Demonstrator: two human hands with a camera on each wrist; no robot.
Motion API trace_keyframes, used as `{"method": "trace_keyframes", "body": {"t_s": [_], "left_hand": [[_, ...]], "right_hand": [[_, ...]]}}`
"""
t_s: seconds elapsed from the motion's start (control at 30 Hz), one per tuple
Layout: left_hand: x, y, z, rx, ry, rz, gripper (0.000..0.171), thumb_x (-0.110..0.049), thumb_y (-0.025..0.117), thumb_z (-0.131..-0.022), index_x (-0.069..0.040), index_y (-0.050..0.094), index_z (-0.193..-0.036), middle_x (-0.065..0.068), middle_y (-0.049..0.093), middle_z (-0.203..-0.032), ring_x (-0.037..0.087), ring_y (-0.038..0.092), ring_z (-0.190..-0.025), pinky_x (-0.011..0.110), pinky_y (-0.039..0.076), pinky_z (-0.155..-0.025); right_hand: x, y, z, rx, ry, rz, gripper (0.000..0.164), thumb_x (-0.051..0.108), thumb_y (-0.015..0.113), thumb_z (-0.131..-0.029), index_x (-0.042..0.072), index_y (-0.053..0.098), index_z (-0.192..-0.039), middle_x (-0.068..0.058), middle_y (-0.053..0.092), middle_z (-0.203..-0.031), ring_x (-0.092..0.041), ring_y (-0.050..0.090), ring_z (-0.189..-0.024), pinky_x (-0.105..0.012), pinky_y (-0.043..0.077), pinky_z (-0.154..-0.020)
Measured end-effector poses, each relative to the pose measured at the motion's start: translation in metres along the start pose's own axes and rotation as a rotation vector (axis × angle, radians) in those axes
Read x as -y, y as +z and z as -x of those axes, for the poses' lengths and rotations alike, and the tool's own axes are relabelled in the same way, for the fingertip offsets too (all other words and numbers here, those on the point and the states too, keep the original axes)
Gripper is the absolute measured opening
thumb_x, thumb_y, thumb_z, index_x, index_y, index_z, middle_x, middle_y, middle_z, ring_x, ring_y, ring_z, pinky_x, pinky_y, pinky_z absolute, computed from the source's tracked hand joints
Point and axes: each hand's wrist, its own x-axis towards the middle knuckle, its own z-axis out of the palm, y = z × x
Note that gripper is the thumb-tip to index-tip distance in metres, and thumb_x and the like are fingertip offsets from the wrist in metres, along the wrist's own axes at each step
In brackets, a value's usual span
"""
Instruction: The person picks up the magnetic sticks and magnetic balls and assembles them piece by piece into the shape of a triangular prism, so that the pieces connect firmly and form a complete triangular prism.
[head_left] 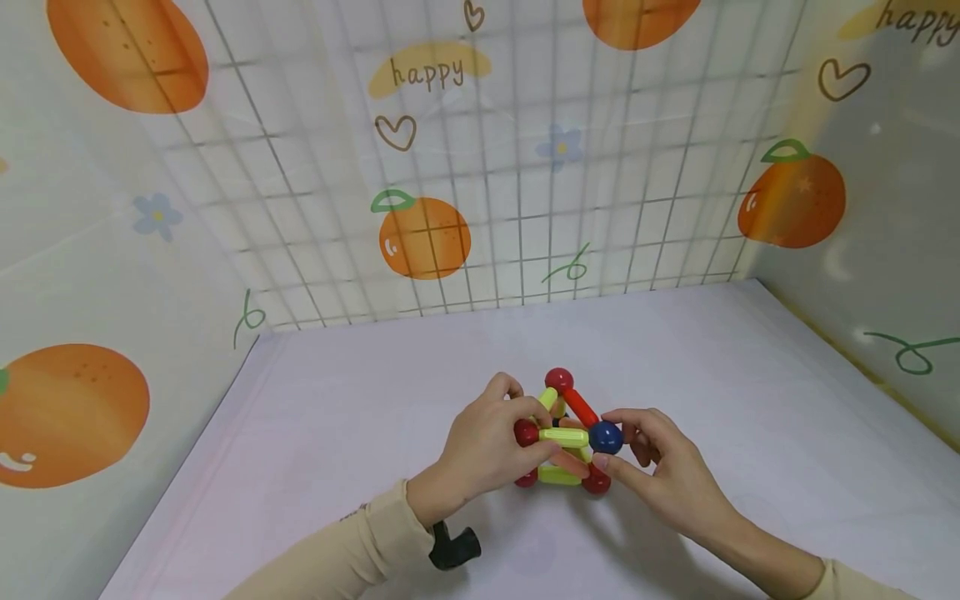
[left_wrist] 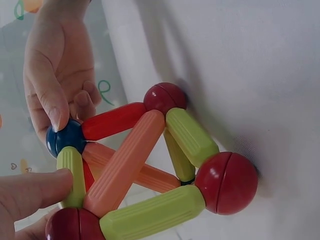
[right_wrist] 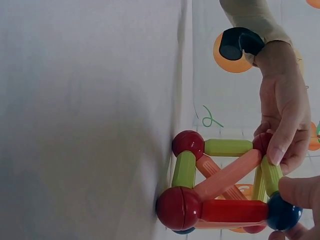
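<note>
A boxy frame of magnetic building sticks and balls stands on the table, bottom red balls such as the near right one (head_left: 596,481) at table level. My left hand (head_left: 491,437) pinches the upper yellow-green stick (head_left: 565,437) close to a red ball (head_left: 527,431). At that stick's other end is a blue ball (head_left: 605,437), which my right hand (head_left: 671,467) holds between thumb and fingers. A red stick (head_left: 581,407) slopes from the blue ball to a farther red ball (head_left: 558,380). Across one side runs a salmon diagonal stick (left_wrist: 125,162). Fingers hide part of the far side.
The pale tabletop (head_left: 360,392) surrounds the frame. Behind it rises a wire grid (head_left: 517,208) covered by an orange-print sheet, with printed sheets along both sides too. A black device (head_left: 455,547) sits at the left wrist.
</note>
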Motion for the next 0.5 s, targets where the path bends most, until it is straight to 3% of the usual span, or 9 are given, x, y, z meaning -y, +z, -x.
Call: {"method": "trace_keyframes", "body": {"t_s": [0.5], "left_hand": [[-0.003,0.0017,0.0015,0.003,-0.061,0.037,0.02,-0.033,0.08,-0.08,-0.021,0.073,-0.093,0.002,0.053,-0.099,0.007,0.048,-0.071,0.016,0.041,-0.055]], "right_hand": [[-0.0006,0.0002,0.0002,-0.001,0.005,-0.001,0.042,0.025,0.081,-0.081,0.02,0.065,-0.118,-0.001,0.05,-0.087,-0.011,0.044,-0.075,-0.022,0.037,-0.06]]}}
